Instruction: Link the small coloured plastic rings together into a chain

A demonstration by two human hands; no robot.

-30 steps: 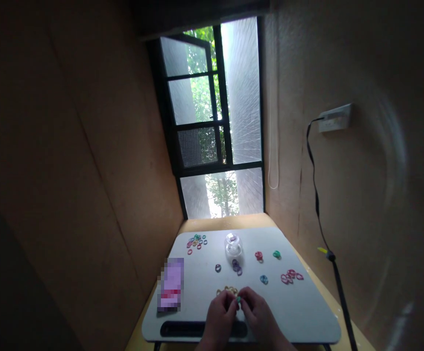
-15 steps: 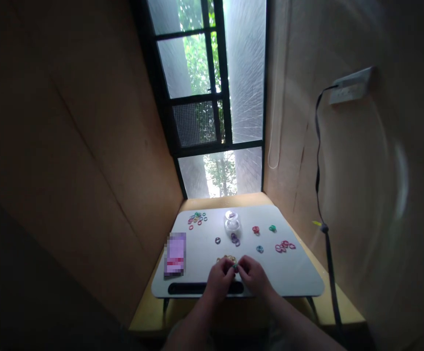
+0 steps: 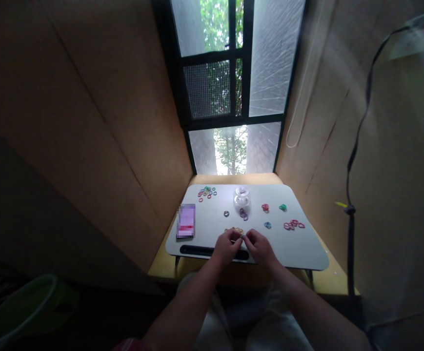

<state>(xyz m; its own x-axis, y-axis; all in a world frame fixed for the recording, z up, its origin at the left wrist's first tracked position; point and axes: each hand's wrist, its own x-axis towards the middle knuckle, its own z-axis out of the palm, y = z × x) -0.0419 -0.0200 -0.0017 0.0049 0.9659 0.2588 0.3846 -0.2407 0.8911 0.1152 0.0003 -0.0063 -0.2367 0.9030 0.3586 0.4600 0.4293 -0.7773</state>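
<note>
My left hand (image 3: 228, 246) and my right hand (image 3: 259, 247) meet fingertip to fingertip over the near part of a white lap table (image 3: 212, 229). Both are closed in a pinch on a small green ring (image 3: 243, 237), mostly hidden by the fingers. Just beyond the left fingers lie yellow rings (image 3: 238, 230), partly covered. Farther back are purple rings (image 3: 243, 214) and one dark ring (image 3: 226, 213). To the right sit a blue bundle (image 3: 268, 225), a red bundle (image 3: 265, 207), a green bundle (image 3: 282, 207) and several loose pink-red rings (image 3: 294, 224).
A clear round container (image 3: 241, 197) stands near the table's back. Mixed coloured rings (image 3: 207, 192) lie at the back left, above a blurred phone (image 3: 186, 221). A black slot (image 3: 197, 250) runs along the front edge. A dark cord (image 3: 351, 243) hangs at right.
The camera view has tilted down, bringing my forearms, lap and a green basin into sight. My hands remain together in a pinch; the rings on the table lie as before.
</note>
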